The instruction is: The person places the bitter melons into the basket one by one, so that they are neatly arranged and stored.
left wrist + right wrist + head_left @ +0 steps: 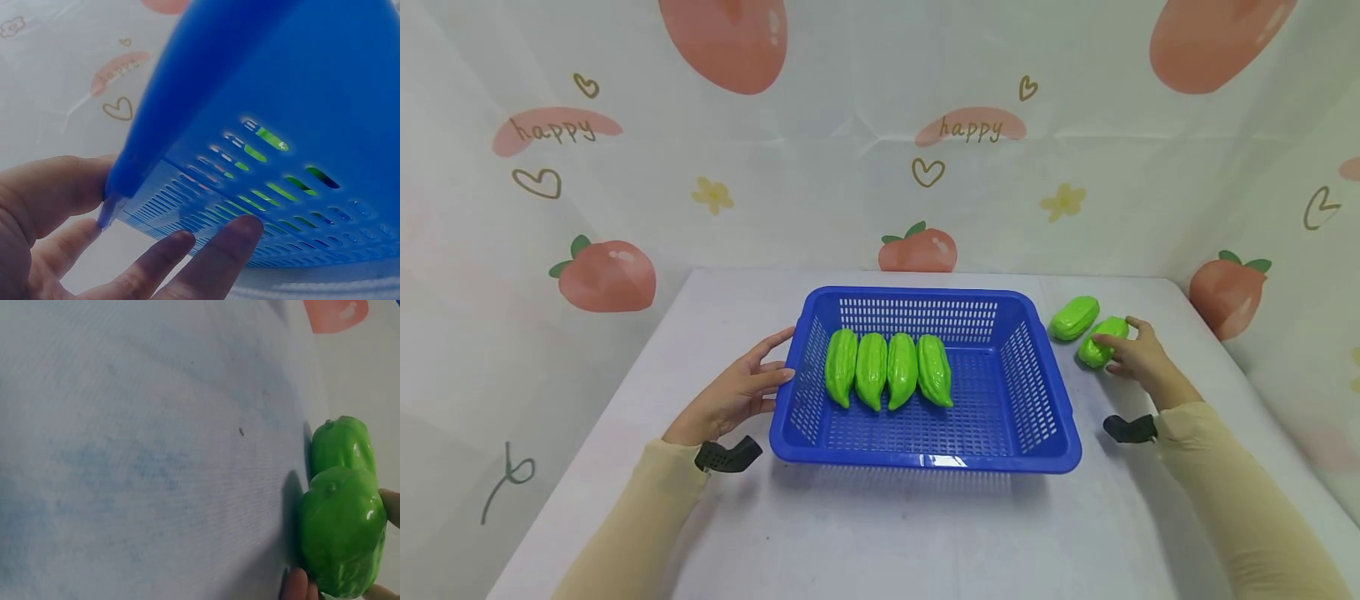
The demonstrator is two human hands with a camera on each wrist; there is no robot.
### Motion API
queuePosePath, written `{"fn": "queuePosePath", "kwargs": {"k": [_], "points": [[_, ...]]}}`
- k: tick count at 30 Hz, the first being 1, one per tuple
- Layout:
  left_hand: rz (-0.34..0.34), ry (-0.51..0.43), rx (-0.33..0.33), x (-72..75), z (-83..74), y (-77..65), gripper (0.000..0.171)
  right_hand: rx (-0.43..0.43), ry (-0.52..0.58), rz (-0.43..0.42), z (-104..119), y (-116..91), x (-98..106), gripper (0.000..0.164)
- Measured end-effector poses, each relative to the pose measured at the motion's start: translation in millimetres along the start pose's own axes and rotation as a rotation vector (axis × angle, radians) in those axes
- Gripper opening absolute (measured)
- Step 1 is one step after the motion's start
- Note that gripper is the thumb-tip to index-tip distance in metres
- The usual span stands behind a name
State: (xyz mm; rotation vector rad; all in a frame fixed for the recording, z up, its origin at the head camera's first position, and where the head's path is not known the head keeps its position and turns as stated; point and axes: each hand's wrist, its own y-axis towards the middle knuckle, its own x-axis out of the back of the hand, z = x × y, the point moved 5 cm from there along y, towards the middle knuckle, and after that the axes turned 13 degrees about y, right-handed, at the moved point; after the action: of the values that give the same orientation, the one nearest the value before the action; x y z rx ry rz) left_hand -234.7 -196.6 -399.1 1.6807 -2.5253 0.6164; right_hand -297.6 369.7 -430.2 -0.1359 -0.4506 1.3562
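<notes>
Several bright green bitter melons (872, 371) lie side by side in the left half of a blue plastic basket (925, 463). My left hand (737, 392) touches the basket's left side from outside, its fingers fairly straight and spread against the rim and slotted wall (281, 212). Right of the basket, my right hand (1138, 358) grips one bitter melon (1097, 352) between thumb and fingers. Another bitter melon (1075, 317) lies just behind it on the table. In the right wrist view the held bitter melon (342, 531) partly hides the other one (342, 445).
The white-covered table (835, 533) runs back to a curtain (820, 217) printed with peaches, hearts and flowers. A black wrist device (728, 456) sits by the left sleeve, and another black device (1130, 429) by the right sleeve.
</notes>
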Motion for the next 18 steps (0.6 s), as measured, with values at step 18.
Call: {"fn": "queuePosePath", "kwargs": {"k": [18], "points": [[0.002,0.009,-0.005,0.3,-0.5,-1.1,0.077,-0.092,0.162,0.010,3.8,-8.8,-7.1,0.090]]}}
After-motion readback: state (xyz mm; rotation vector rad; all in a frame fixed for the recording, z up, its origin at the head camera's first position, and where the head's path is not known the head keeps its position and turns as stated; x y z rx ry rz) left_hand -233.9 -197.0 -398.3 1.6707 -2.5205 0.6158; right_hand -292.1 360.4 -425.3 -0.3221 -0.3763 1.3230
